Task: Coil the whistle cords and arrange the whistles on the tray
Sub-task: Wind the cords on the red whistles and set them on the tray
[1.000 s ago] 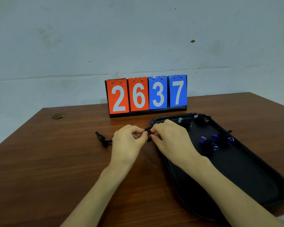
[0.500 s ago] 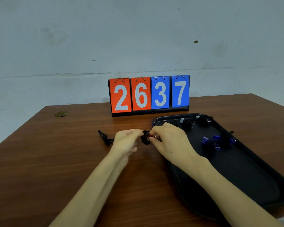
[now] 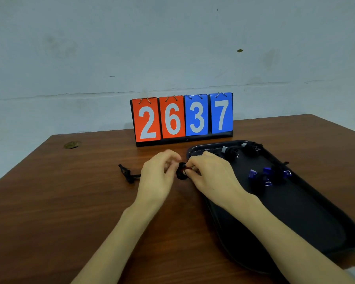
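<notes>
Between my two hands, just left of the black tray [image 3: 307, 218], sits a small black bundle of coiled cord [image 3: 181, 173] with a red whistle part at its right side. My right hand [image 3: 211, 175] pinches the whistle and the coil with its fingertips. My left hand [image 3: 159, 173] has its fingers curled at the coil's left side and holds the cord. The cord's loose end [image 3: 127, 174] trails left on the table. On the tray lie blue whistles [image 3: 266, 175] with black cords and grey whistles [image 3: 240, 150] at the far end.
A flip scoreboard [image 3: 182, 117] reading 2637 stands at the back of the brown wooden table [image 3: 59, 201], close to the wall. A round cable grommet [image 3: 72, 144] sits at the table's far left. The tray's near half holds nothing.
The coil between my hands has grown a little. My left hand has lifted and curled over the cord, while my right hand stays pinched on the whistle. The loose end lies in about the same place.
</notes>
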`<action>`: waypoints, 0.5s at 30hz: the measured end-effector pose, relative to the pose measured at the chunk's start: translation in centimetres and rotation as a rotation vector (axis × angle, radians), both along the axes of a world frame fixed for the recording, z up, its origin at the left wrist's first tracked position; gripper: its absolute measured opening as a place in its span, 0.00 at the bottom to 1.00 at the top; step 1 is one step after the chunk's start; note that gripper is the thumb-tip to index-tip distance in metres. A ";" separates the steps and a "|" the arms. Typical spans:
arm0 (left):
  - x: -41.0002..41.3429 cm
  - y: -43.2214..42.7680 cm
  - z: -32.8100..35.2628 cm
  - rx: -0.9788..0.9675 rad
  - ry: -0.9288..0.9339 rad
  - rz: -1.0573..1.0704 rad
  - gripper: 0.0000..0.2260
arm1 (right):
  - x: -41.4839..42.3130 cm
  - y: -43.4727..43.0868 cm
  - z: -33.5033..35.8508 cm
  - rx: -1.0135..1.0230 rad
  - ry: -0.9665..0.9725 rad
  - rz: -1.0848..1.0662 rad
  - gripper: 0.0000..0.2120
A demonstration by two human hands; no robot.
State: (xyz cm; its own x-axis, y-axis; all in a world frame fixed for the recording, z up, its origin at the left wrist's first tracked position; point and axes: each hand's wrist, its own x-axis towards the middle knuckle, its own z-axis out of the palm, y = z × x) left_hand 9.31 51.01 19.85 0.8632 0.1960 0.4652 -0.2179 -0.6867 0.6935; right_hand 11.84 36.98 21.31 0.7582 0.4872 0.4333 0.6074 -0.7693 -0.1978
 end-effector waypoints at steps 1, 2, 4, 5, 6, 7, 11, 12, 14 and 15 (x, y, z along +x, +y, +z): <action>0.0 0.1 -0.3 0.125 -0.057 -0.012 0.09 | 0.0 -0.1 0.0 0.002 0.005 -0.001 0.10; 0.1 0.2 -0.4 0.215 -0.097 -0.031 0.10 | 0.0 -0.1 0.0 0.008 0.013 -0.005 0.10; 0.0 0.6 -0.2 0.300 -0.106 -0.061 0.12 | 0.1 -0.1 0.0 0.021 0.018 -0.019 0.10; 0.1 0.9 -0.1 0.325 -0.108 -0.075 0.12 | 0.1 -0.1 -0.1 0.028 0.014 -0.029 0.10; 0.2 1.1 0.0 0.350 -0.116 -0.091 0.12 | 0.1 -0.1 -0.1 0.037 0.011 -0.039 0.10; 0.2 1.3 0.0 0.375 -0.121 -0.111 0.13 | 0.1 -0.1 -0.2 0.049 0.010 -0.049 0.09; 0.1 1.7 0.0 0.448 -0.128 -0.154 0.12 | 0.2 -0.2 -0.1 0.069 0.021 -0.065 0.09; 0.1 1.6 0.0 0.460 -0.120 -0.155 0.11 | 0.3 -0.3 -0.1 0.051 0.021 -0.057 0.09; 0.0 1.6 -0.1 0.468 -0.087 -0.162 0.11 | 0.3 -0.3 0.0 0.010 0.019 -0.038 0.10; 0.0 1.7 -0.2 0.456 -0.074 -0.169 0.10 | 0.3 -0.3 0.1 -0.003 0.018 -0.030 0.10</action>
